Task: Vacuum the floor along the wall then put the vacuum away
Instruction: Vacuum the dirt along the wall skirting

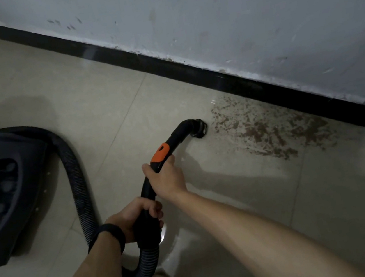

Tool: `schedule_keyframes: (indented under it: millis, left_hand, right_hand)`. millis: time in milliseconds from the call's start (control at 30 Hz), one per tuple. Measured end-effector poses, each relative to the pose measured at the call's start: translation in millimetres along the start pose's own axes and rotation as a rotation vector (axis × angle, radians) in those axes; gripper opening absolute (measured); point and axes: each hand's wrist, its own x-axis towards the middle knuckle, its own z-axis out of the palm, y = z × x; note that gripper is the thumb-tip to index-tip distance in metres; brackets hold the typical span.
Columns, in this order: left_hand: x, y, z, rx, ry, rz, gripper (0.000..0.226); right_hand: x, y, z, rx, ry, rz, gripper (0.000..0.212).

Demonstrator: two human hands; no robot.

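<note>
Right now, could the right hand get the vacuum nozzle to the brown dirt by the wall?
Probably yes. The right hand grips the wand, its nozzle sits beside the brown dirt, and only floor lies between.

A plain indoor room, likely a home; beige floor tiles [99, 98], black skirting board [189, 66], scuffed white wall [227, 1], canister vacuum [2, 189].

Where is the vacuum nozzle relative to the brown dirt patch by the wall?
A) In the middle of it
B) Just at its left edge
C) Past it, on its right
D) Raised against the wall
B: the nozzle on the wand sits just left of the brown dirt patch, which spreads rightward along the black baseboard.
</note>
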Motion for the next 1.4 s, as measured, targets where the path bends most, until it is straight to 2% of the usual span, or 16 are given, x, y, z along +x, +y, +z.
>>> schedule_keyframes:
  millis: [233,433,600,900,1233,1400]
  left_hand:
    - [-15,-22,-15,-0.023,0.030,-0.010,0.062]
    - [-42,-58,-47,-0.026,0.055,-0.060,0.044]
    - [-52,-74,-59,-0.011,0.087,-0.100,0.039]
    - [-15,-37,-13,-0.016,0.062,0.015,0.058]
    - [24,1,28,0.079,0.046,0.082,0.061]
    - [29,18,43,0.093,0.036,0.087,0.053]
  right_hand:
    - [-24,6,18,0.062,-0.040,0.030,0.061]
    - [-58,24,51,0.128,-0.162,0.099,0.064]
    - [-74,33,69,0.144,-0.139,0.124,0.059]
    - [-35,22,23,0.126,-0.021,0.053,0.053]
    - [3,11,-31,0.133,0.003,0.044,0.051]
    - [16,0,-52,0.093,-0.019,0.062,0.048]
